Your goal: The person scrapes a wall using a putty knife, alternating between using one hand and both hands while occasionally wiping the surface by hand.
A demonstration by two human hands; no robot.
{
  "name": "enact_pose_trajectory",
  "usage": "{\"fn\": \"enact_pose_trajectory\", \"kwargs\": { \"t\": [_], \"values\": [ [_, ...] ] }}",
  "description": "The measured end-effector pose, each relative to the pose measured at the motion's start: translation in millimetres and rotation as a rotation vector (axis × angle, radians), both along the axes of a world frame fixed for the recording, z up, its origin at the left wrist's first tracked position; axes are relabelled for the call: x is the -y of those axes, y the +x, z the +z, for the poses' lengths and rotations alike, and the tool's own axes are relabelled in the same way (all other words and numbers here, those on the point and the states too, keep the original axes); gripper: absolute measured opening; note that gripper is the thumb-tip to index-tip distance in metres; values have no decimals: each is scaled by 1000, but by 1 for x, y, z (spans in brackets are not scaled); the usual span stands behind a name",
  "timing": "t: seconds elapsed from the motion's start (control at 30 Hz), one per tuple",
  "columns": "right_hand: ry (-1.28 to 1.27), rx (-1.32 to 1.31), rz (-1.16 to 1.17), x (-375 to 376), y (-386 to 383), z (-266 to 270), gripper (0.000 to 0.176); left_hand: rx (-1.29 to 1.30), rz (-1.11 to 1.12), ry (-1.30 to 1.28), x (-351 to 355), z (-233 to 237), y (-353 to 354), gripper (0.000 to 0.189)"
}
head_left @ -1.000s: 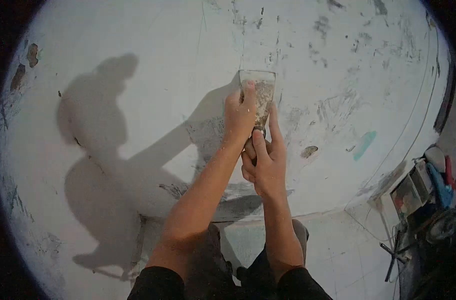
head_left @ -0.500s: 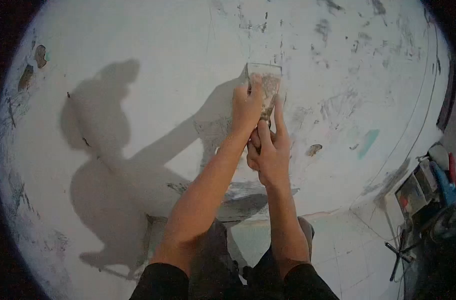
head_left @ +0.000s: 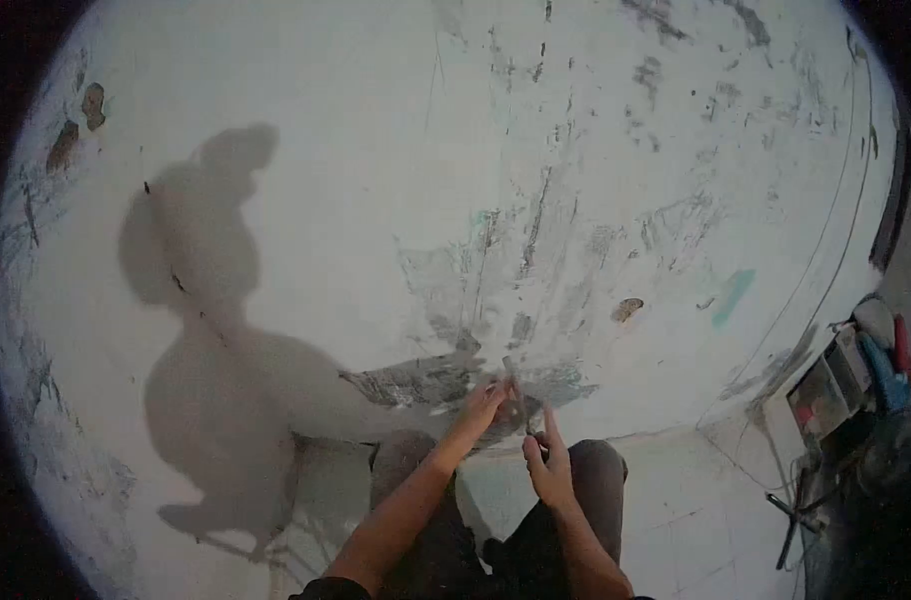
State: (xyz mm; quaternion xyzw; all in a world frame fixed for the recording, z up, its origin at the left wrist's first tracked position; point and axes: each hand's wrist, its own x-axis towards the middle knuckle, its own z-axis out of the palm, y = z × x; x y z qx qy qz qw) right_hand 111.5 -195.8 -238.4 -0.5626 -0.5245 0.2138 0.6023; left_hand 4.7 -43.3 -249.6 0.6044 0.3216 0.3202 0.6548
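Observation:
Low on the white wall (head_left: 326,240), a flat scraper (head_left: 522,405) stands between my two hands, its blade seen nearly edge-on. My right hand (head_left: 549,470) is wrapped round its handle, with the index finger stretched up along the tool. The fingers of my left hand (head_left: 484,405) press on the blade from the left side. Around the blade the wall has a dark, rough patch (head_left: 416,382). Grey streaks and scuffs run up the wall above my hands.
My bent knees (head_left: 598,480) are just below my hands, over a tiled floor (head_left: 666,520). At the right stand a box of items (head_left: 826,395) and a black stand-like object (head_left: 794,520). My shadow (head_left: 211,300) falls on the wall at the left.
Both hands have moved down the wall with the scraper, from the upper middle to just above my knees. The blade, seen broad before, now shows narrow. More of the streaked wall is uncovered.

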Motion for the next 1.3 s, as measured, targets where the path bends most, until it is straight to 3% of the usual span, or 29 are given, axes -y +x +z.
{"fn": "enact_pose_trajectory", "kwargs": {
  "t": [0.03, 0.07, 0.1, 0.2, 0.23, 0.27, 0.37, 0.4, 0.47, 0.5, 0.6, 0.63, 0.73, 0.8, 0.87, 0.93, 0.97, 1.1, 1.17, 1.27, 1.3],
  "values": [
    [35, 268, -44, 5, 7, -3, 62, -174, -6, 237, 2, -29, -2, 75],
    [27, 272, -48, 6, 9, 2, 62, -352, -17, 479, 3, -43, -4, 83],
    [3, 253, -93, 7, 9, 10, 58, -285, 11, 888, 17, -21, -11, 96],
    [-8, 175, -148, 8, 12, -4, 53, -399, -41, 994, 8, -26, -13, 99],
    [-38, -10, -112, 8, 7, 1, 53, -302, -116, 632, 15, -19, -16, 87],
    [-69, -196, -76, 8, 3, 3, 53, -306, -113, 627, 12, -22, -15, 87],
    [-18, -151, -13, 1, 0, -9, 52, -227, -102, 631, 7, -15, -15, 55],
    [0, -86, -3, -1, -2, -11, 53, -228, -103, 627, 9, -13, -17, 55],
    [-47, -76, 2, -2, -7, -15, 55, 83, -130, 453, 11, -10, -20, 46],
    [-43, -76, 22, -2, -9, -19, 55, 19, -248, 215, 8, 4, -23, 63],
    [-61, -51, 57, 0, -12, -17, 57, 140, -368, 18, 16, 13, -17, 70],
    [-99, -60, 58, 1, -14, -12, 56, 245, -253, 62, 25, 6, -7, 60],
    [-138, -40, 54, 2, -10, -8, 53, 135, -241, 200, 34, 22, -11, 65],
    [-120, 312, -61, -3, -2, -15, 57, 112, -191, 213, 35, 22, -11, 66],
    [-229, 273, -57, -6, 3, -1, 56, 55, -114, 288, 34, 21, -11, 69],
    [23, 396, -258, -17, 7, 7, 48, 116, -37, 359, 32, 10, -7, 71],
    [59, 189, -244, -22, 2, 24, 42, 71, -62, 359, 32, 18, -10, 71],
    [53, 217, -173, -46, 6, 74, 24, 147, -102, 269, 34, 12, -4, 69],
    [149, 492, -336, -60, 13, 98, 21, 395, 4, 207, 41, 44, 1, 61],
    [324, 416, -325, -80, 14, 156, 25, 509, -155, 65, 38, 96, -1, 48],
    [248, 361, -292, -77, 5, 188, 27, 515, -156, 62, 35, 113, 2, 48]
  ]
}}
